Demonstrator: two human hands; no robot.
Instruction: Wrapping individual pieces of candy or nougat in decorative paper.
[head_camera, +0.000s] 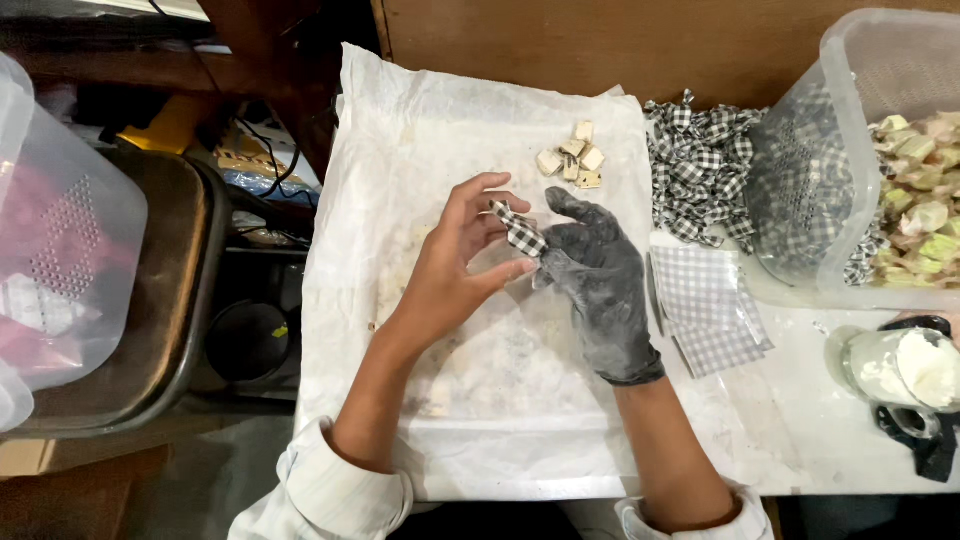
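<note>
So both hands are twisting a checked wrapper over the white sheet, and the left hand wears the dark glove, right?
Not quite. The head view shows the dark grey glove on the right hand; the left hand is bare. The rest holds: both pinch the small black-and-white checked wrapper over the crinkled white plastic sheet.

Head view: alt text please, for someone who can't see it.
Two hands twist a checkered wrapper between them over a white plastic sheet: bare left hand, grey-gloved right hand. Unwrapped candy cubes, flat wrapper squares and wrapped pieces lie nearby.
</note>
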